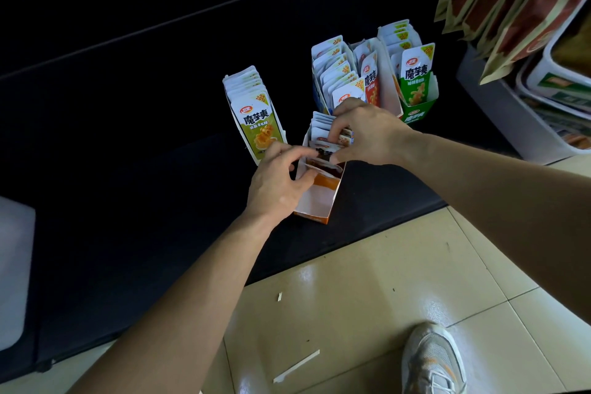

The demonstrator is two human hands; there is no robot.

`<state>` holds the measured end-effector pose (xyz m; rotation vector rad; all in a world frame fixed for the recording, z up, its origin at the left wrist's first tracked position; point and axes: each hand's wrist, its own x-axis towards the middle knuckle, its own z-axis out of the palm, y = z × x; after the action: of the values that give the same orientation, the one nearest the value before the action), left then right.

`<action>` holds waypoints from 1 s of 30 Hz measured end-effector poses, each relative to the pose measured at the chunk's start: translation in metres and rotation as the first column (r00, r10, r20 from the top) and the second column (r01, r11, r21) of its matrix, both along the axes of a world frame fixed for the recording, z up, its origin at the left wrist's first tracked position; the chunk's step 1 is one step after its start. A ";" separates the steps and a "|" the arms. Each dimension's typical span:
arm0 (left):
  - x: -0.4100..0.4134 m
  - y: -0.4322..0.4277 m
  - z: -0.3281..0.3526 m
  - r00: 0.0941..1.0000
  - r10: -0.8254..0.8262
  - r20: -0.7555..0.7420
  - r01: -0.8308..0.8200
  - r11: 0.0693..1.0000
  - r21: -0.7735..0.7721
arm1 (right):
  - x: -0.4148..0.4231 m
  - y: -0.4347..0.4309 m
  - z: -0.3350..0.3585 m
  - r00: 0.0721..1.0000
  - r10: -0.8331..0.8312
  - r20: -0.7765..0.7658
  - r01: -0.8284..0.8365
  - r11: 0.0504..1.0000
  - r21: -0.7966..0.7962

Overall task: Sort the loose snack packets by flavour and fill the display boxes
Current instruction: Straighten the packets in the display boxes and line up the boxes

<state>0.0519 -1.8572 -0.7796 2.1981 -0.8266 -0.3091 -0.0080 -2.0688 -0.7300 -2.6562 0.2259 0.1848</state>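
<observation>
An orange display box stands on the black surface near its front edge, partly filled with packets at its far end. My left hand pinches a dark-and-orange snack packet at the box's left wall. From the right, my right hand curls its fingers over the upright packets in the box. To the left stands an olive-green box of packets. Behind are a blue box, a red box and a green box, all holding packets.
The black surface ends at a tiled floor with paper scraps and my shoe. Hanging snack bags and stacked tubs crowd the right. A pale block sits at the far left.
</observation>
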 end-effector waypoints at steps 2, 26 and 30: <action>0.000 0.001 -0.003 1.000 0.014 0.015 -0.014 1.000 0.028 | 0.000 -0.002 -0.001 1.000 -0.002 0.023 0.002 1.000 0.011; 0.011 -0.026 0.000 0.991 0.103 -0.082 -0.114 0.984 -0.140 | 0.003 0.011 0.008 0.997 0.046 -0.069 -0.058 0.980 -0.189; 0.008 -0.030 -0.002 0.987 0.104 -0.121 -0.122 0.981 -0.148 | 0.005 0.020 0.003 0.999 0.026 -0.028 -0.032 0.962 -0.271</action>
<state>0.0602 -1.8867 -0.7818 2.0528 -0.6396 -0.2993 -0.0026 -2.0485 -0.7268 -2.9326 0.2353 0.2093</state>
